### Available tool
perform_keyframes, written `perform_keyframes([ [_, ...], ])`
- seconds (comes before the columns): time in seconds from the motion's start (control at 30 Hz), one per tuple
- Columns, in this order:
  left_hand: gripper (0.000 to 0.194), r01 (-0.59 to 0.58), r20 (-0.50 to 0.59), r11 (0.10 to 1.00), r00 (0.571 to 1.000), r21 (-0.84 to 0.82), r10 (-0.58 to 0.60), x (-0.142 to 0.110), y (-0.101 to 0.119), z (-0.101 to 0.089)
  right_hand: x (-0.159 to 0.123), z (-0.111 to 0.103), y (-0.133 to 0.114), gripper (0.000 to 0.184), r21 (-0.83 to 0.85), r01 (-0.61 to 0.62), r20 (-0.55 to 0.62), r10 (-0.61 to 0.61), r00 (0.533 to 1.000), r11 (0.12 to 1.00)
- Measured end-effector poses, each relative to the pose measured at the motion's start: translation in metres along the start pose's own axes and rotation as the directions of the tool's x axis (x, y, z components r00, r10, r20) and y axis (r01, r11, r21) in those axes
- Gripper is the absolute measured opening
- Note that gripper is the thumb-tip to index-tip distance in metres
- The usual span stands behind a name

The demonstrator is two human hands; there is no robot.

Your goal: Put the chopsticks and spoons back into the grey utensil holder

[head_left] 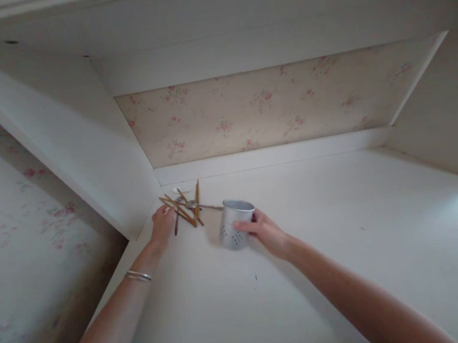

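My right hand (267, 233) grips a silver metal utensil holder (228, 228) from its right side, thumb across the front. The holder is almost upright, open at the top, with clusters of small holes low on its wall. At the left, my left hand (163, 225) has its fingers curled at the edge of a loose pile of brown wooden chopsticks (196, 207). What its fingertips hold, if anything, is hidden. Among the sticks lies a metal spoon (191, 204), its handle pointing toward the holder. A white spoon-like piece (178, 190) rests behind the pile.
The white tabletop (311, 284) carries a tiny dark speck before the holder. A white side panel (76, 135) rises at the left, another panel (441, 115) at the right. Overhead hangs a shelf (191, 13); floral wallpaper (263, 110) shows behind.
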State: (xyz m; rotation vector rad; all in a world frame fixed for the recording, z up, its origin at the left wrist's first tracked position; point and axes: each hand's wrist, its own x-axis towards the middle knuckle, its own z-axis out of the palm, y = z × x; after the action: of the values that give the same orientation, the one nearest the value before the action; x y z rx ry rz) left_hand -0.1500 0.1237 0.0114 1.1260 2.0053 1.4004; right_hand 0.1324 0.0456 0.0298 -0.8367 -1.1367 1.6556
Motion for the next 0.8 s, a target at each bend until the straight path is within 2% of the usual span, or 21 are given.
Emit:
perform_keyframes([
  [0.07,0.035,-0.010,0.007,1.000,1.000,0.015,0.010,-0.016,-0.006,-0.001,0.031,-0.005,-0.006,0.061,-0.132,0.068,-0.146,-0.087,0.985,0.989],
  [0.13,0.038,-0.060,0.042,0.998,0.997,0.005,0.060,-0.035,-0.011,-0.001,0.064,-0.009,-0.010,0.065,-0.257,0.078,-0.273,-0.150,0.950,0.963],
  [0.2,0.039,-0.103,0.090,0.994,0.990,-0.028,0.105,-0.054,-0.015,0.001,0.096,-0.011,-0.010,0.065,-0.372,0.070,-0.343,-0.207,0.916,0.926],
  [0.27,0.038,-0.094,0.193,0.993,0.975,-0.073,0.107,-0.068,-0.017,0.003,0.125,-0.010,-0.008,0.066,-0.505,0.051,-0.386,-0.279,0.879,0.861],
  [0.37,0.038,-0.006,0.395,0.994,0.917,-0.111,0.050,-0.081,-0.016,0.006,0.159,-0.007,-0.004,0.069,-0.685,0.006,-0.389,-0.373,0.842,0.728],
  [0.47,0.039,0.003,0.501,0.997,0.865,-0.073,0.034,-0.086,-0.014,0.008,0.183,-0.005,0.000,0.071,-0.771,-0.054,-0.370,-0.378,0.849,0.635],
  [0.63,0.035,-0.060,0.505,0.997,0.860,-0.039,0.072,-0.089,-0.013,0.011,0.205,-0.010,0.003,0.072,-0.783,-0.146,-0.411,-0.327,0.851,0.605],
  [0.8,0.031,-0.094,0.530,0.996,0.844,0.005,0.078,-0.091,-0.015,0.012,0.214,-0.016,0.002,0.076,-0.776,-0.133,-0.391,-0.305,0.868,0.616],
])
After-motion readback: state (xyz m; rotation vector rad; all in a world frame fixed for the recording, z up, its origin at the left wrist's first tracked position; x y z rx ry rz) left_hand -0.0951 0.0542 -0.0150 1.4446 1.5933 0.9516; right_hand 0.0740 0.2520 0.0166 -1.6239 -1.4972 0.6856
